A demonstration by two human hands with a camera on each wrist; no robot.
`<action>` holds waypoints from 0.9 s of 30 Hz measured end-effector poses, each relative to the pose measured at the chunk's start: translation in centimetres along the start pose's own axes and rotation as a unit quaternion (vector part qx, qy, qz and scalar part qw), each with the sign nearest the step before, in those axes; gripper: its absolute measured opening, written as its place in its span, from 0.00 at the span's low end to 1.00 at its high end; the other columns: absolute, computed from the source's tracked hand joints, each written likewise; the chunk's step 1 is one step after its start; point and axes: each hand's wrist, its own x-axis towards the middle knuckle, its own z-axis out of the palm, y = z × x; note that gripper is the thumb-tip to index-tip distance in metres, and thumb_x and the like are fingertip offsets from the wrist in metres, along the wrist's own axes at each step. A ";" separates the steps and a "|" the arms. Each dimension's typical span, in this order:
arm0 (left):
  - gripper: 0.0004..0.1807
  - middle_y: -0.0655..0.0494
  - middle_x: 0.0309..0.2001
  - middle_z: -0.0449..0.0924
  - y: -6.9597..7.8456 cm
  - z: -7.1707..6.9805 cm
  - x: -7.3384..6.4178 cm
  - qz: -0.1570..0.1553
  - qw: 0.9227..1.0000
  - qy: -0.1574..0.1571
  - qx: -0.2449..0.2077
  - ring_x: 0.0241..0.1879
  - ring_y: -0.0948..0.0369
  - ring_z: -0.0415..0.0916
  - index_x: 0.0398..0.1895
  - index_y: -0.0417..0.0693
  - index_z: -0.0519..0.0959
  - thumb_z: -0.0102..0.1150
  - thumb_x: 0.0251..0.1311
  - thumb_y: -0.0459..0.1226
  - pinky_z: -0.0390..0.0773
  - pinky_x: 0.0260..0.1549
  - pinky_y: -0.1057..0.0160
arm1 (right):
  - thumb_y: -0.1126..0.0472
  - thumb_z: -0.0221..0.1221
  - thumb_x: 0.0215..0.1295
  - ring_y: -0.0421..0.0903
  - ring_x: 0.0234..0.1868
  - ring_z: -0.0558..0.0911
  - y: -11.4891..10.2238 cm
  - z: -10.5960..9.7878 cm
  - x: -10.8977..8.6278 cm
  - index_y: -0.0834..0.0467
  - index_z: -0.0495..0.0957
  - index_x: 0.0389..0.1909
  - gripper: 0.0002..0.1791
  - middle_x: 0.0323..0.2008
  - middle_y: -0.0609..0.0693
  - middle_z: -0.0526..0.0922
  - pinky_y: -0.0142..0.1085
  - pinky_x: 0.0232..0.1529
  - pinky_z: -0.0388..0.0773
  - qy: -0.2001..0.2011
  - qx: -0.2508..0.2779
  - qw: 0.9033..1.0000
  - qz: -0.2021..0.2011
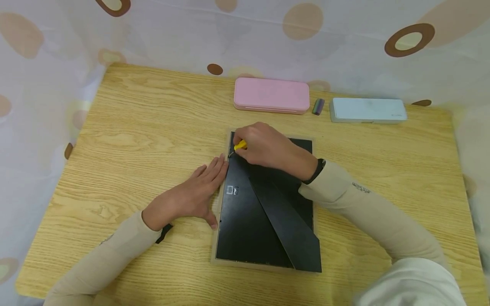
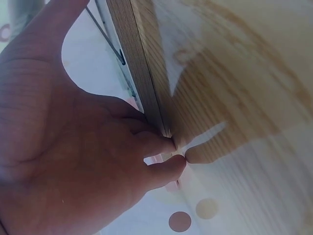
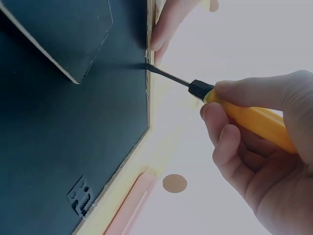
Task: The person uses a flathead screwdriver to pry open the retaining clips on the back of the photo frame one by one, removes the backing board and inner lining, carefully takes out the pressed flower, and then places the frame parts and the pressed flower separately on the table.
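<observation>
A picture frame lies face down on the table, its black backing board up and a black easel leg slanting across it. My right hand grips a screwdriver by its yellow handle. Its flat metal tip meets the seam between backing and the frame's left rim, near the upper left corner. Against the outer left side of the frame rests my left hand, fingers extended and thumb spread lower down. The left wrist view shows its fingertips at the foot of the wooden frame side.
Behind the frame stand a pink case, a small dark striped block and a pale blue case. A metal sawtooth hanger is fixed to the backing. A spotted cloth hangs behind the wooden table.
</observation>
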 end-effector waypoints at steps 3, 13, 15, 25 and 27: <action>0.83 0.36 0.79 0.26 0.0 -0.1 0.0 0.001 1.000 0.000 0.000 0.78 0.44 0.30 0.78 0.30 0.36 0.85 0.27 0.57 0.45 0.71 0.39 | 0.63 0.64 0.65 0.46 0.35 0.82 -0.2 -0.1 0.2 0.65 0.83 0.46 0.12 0.41 0.56 0.87 0.38 0.42 0.81 -0.009 0.003 1.000 0.000; 0.82 0.35 0.79 0.26 0.1 -0.2 0.0 0.002 1.000 -0.003 -0.008 0.78 0.44 0.30 0.78 0.29 0.37 0.85 0.29 0.56 0.45 0.71 0.39 | 0.67 0.62 0.65 0.47 0.32 0.81 -0.5 -0.1 0.5 0.66 0.83 0.45 0.09 0.39 0.56 0.87 0.36 0.36 0.80 -0.009 0.021 1.000 -0.017; 0.82 0.35 0.79 0.26 0.2 -0.2 -0.1 0.001 1.000 -0.005 -0.009 0.78 0.44 0.30 0.78 0.29 0.37 0.85 0.29 0.56 0.45 0.71 0.39 | 0.67 0.62 0.66 0.47 0.30 0.80 -0.6 0.0 0.5 0.66 0.83 0.45 0.09 0.39 0.57 0.87 0.36 0.34 0.79 -0.007 0.020 1.000 -0.020; 0.82 0.34 0.78 0.25 0.3 -0.2 0.0 0.000 1.000 -0.007 -0.012 0.78 0.43 0.29 0.77 0.29 0.36 0.85 0.29 0.55 0.45 0.71 0.39 | 0.66 0.62 0.67 0.47 0.32 0.81 -0.9 0.0 0.6 0.65 0.82 0.45 0.09 0.40 0.56 0.86 0.36 0.35 0.79 -0.009 0.017 1.000 -0.024; 0.83 0.35 0.78 0.25 0.2 -0.2 0.0 0.000 1.000 -0.008 -0.010 0.78 0.43 0.29 0.77 0.29 0.36 0.85 0.29 0.55 0.45 0.71 0.39 | 0.66 0.62 0.67 0.47 0.33 0.81 -1.0 0.0 0.6 0.66 0.82 0.45 0.09 0.40 0.56 0.86 0.37 0.36 0.79 -0.008 0.014 0.999 -0.028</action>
